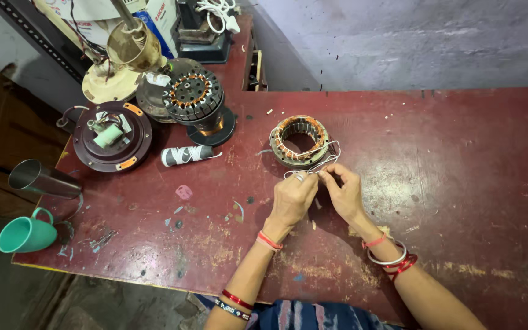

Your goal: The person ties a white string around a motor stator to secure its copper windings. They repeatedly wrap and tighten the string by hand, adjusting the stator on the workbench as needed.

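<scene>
On the worn red desk, a teal mug and a ceiling-fan motor base are seen at far left, while white lead wires of the copper-wound stator are pinched by the left hand and right hand, just before the stator.

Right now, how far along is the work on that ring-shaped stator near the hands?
Done: the stator lies flat on the red table with copper windings already seated around its ring. In hand: the left hand and right hand pinch white wire leads trailing from it. Left: those leads hang loose beside the ring, not yet tied down.
</scene>
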